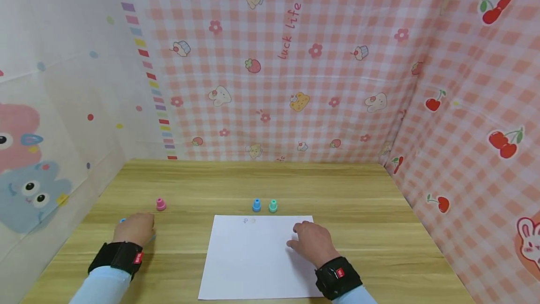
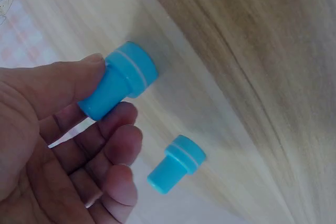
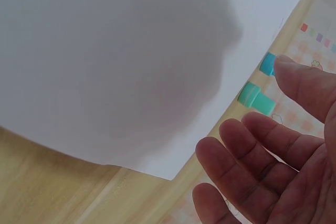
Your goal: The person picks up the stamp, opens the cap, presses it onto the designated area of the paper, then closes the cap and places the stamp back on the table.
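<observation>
The left hand (image 1: 135,230) pinches a blue stamp (image 2: 118,80) by its narrow end at the left side of the counter (image 1: 346,186), with a second blue stamp (image 2: 177,163) near it. A pink stamp (image 1: 161,204) stands beyond that hand. The right hand (image 1: 314,243), relaxed and holding nothing, hovers over a white sheet (image 1: 253,262), past whose far edge a third blue stamp (image 1: 256,206) and a green stamp (image 1: 273,207) stand side by side
</observation>
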Demonstrator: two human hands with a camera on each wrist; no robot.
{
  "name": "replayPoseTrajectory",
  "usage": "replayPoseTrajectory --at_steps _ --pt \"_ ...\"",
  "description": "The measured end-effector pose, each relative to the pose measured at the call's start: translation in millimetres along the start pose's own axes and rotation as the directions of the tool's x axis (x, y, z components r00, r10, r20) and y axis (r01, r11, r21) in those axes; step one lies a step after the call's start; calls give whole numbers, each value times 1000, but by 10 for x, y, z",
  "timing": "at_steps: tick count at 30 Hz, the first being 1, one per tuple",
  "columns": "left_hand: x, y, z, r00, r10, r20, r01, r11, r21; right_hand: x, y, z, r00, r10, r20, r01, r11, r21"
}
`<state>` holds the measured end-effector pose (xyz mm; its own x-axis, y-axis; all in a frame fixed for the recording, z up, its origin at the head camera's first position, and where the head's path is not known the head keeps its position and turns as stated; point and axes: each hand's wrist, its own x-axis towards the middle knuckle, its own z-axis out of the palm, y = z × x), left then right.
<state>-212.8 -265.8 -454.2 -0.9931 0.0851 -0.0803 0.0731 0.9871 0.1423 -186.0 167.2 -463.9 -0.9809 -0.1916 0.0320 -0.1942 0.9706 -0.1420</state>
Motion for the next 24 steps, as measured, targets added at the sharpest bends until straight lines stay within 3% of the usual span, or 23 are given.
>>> replayPoseTrajectory --at_steps 5,13,19,24 --pt "2 0 56 999 22 -45 -22 1000 3 10 -4 6 1000 7 13 -7 1000 1" --pt "28 25 77 1000 1 -31 -1 1000 -3 12 -12 10 1000 16 19 -16 1000 1" --pt "50 143 35 999 19 -49 -20 1000 -20 8 -15 7 999 21 25 -21 1000 5" --pt "76 275 1 993 72 -92 -76 996 -40 6 -20 7 999 24 26 -24 1000 10"
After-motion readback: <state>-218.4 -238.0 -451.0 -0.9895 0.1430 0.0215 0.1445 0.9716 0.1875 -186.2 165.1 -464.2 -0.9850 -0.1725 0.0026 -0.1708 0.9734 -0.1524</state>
